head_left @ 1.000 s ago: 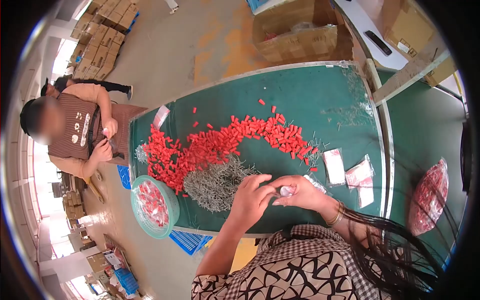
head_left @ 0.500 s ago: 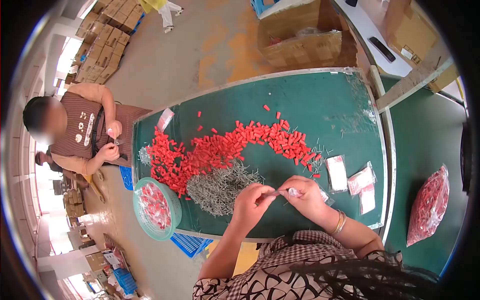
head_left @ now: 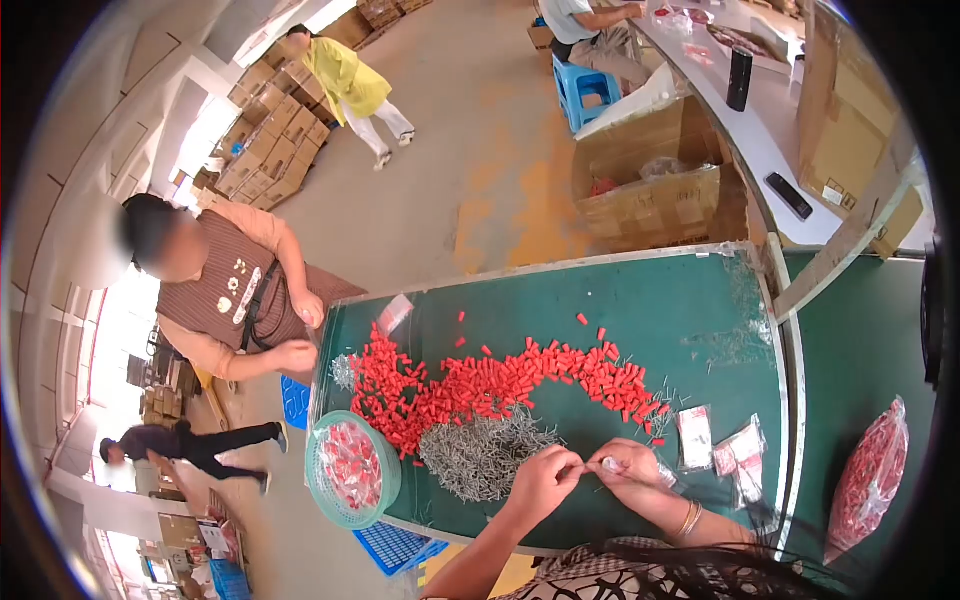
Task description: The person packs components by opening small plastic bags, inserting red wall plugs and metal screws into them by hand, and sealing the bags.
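Observation:
Both of my hands are together over the near side of the green table, fingertips pinched close to each other. My left hand point(head_left: 545, 485) is closed at the edge of a small clear plastic bag point(head_left: 613, 465). My right hand point(head_left: 637, 477), with bracelets at the wrist, is closed on the same bag, which bulges whitish by its thumb. What is inside the bag is too small to tell. A heap of grey screws point(head_left: 480, 455) lies just left of my left hand. Red plastic plugs point(head_left: 540, 365) spread in a band beyond it.
Filled packets point(head_left: 695, 438) lie right of my right hand. A green basket point(head_left: 395, 485) of packets stands at the table's left edge. Across the left end, a co-worker point(head_left: 235, 290) works. A large bag of red pieces point(head_left: 868, 480) lies far right. A carton point(head_left: 650, 210) stands beyond the table.
My view has tilted up, so the table sits lower in it and more of the room shows. My hands still pinch the small bag. The co-worker's hands have moved apart.

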{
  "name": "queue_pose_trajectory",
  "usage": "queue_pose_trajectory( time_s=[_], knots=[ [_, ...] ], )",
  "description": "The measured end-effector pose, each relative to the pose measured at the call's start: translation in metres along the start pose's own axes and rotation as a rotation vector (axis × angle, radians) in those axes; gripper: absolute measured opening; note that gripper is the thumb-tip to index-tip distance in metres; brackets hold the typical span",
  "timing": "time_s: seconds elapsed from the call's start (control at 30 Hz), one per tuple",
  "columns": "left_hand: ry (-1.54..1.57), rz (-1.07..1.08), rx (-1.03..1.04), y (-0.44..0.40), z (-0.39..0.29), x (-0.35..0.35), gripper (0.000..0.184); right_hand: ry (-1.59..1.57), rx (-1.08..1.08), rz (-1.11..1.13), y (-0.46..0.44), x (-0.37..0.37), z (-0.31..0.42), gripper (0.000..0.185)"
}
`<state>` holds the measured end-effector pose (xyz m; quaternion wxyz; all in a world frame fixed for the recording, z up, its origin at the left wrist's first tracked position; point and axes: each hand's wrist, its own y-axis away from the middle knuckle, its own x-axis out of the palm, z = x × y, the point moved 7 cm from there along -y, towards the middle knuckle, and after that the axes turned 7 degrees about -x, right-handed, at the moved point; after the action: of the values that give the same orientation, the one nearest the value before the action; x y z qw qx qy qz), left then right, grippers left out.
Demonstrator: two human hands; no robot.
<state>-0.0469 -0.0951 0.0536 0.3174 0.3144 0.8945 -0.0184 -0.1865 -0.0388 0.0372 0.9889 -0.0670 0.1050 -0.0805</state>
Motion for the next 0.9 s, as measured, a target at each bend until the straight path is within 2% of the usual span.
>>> queue_pose_trajectory(
  time_s=[0.23,0.37,0.5,0.6,0.7,0.8,0.9],
  knots=[
    [0.038,-0.017,-0.018,0.003,0.008,-0.009,0.008,-0.141,0.203,0.015,0.008,0.001,-0.024,0.001],
    [0.04,-0.029,-0.002,0.005,0.003,-0.007,0.008,-0.121,0.105,0.066,0.002,0.004,-0.013,0.004],
    [0.128,0.02,-0.069,0.005,0.003,-0.007,0.007,-0.207,0.262,0.066,0.004,0.004,-0.014,0.004],
    [0.145,0.027,-0.062,0.007,0.01,-0.005,0.006,-0.296,0.282,0.049,0.008,0.008,-0.023,0.004],
    [0.122,-0.007,-0.062,0.008,0.009,-0.005,0.006,-0.217,0.26,0.075,0.006,0.009,-0.016,0.003],
    [0.065,-0.058,0.044,0.005,0.003,-0.005,0.005,0.019,-0.035,0.068,0.0,0.007,-0.002,0.004],
    [0.01,-0.108,0.062,0.007,0.002,-0.003,0.007,0.01,0.007,0.091,0.0,0.007,-0.005,0.004]
  ],
)
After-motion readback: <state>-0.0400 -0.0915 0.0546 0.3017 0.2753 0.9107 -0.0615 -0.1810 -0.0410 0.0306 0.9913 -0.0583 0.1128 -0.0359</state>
